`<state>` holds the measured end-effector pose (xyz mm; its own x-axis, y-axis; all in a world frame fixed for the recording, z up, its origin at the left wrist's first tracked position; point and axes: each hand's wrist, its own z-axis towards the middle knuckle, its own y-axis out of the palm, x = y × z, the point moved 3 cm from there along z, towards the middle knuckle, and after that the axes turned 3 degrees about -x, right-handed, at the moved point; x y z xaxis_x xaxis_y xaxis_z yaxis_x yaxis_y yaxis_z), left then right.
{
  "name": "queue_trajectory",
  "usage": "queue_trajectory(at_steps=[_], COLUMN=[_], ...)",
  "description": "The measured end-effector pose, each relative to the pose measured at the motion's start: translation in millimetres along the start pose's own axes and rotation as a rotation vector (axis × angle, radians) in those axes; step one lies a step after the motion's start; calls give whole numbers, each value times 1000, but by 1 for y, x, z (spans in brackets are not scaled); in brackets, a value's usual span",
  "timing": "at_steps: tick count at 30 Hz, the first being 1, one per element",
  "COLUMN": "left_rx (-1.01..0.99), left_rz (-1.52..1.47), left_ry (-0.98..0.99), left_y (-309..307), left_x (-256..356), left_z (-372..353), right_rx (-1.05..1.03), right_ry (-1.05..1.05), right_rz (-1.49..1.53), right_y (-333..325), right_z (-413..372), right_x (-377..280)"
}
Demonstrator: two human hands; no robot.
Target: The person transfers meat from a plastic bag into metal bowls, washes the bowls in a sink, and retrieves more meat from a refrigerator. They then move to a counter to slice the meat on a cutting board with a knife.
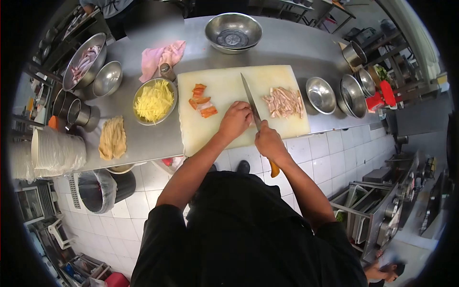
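Observation:
My right hand (270,142) is wrapped round a long kitchen knife (252,101); its orange-brown handle end sticks out below my fist. The blade points away from me over the white cutting board (234,79). Just left of the blade, my left hand (235,120) rests on the board with its fingers curled together, hiding whatever may be under them. Orange-and-white pieces of food (203,101) lie on the board's left part. To the right of the knife is a pile of thin pinkish strips (283,102), which look like sliced meat.
Left of the board stand a bowl of yellow shreds (154,101), a shaker (167,71), a pink cloth (162,58) and a beige folded cloth (113,137). Metal bowls sit behind (233,32) and at right (321,95). Another person (112,12) stands at the far side.

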<state>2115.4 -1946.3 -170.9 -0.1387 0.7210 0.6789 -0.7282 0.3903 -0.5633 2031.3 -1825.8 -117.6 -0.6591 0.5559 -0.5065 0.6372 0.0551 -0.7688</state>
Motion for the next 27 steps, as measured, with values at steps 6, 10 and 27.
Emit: queue_trajectory(at_steps=[6, 10, 27], left_rx=[-28, -26, 51], left_rz=[43, 80, 111], left_ry=[37, 52, 5], left_y=[1, 4, 7], left_x=[-7, -7, -6], left_z=[3, 5, -1], right_rx=[13, -124, -76], right_ry=[5, 90, 153], right_rz=[-6, 165, -146], right_y=[7, -19, 8], right_z=[29, 21, -129], right_x=[1, -9, 43])
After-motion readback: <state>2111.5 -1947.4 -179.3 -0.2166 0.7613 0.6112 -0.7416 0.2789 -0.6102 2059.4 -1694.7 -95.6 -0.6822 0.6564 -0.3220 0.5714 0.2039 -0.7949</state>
